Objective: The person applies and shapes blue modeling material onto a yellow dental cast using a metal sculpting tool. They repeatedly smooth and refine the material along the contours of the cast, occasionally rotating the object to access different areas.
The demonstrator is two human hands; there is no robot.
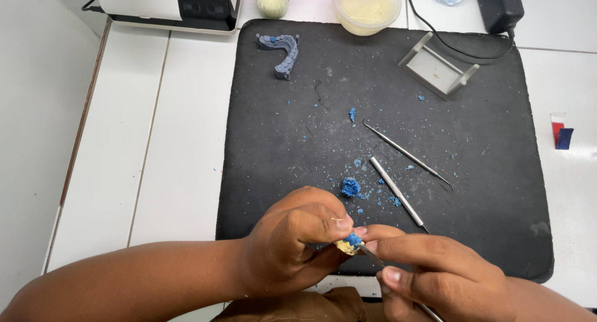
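The left hand [289,244] closes its grip on a small yellowish piece topped with blue wax [350,242], pinched between thumb and forefinger just above the near edge of the black mat [497,191]. The right hand [435,272] grips a slim metal carving tool [373,256], its tip touching the wax. Doing this well probably means short, light strokes with the fingers braced together, the blue crumbs [351,186] falling on the mat beside the two spare instruments [398,191] on the worktop [180,142].

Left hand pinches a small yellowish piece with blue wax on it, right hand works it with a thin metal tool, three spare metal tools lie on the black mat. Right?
Not quite: the head view shows two spare metal tools on the black mat, not three. The rest holds: the left hand pinches the small yellowish piece with blue wax on it, and the right hand works it with a thin metal tool.
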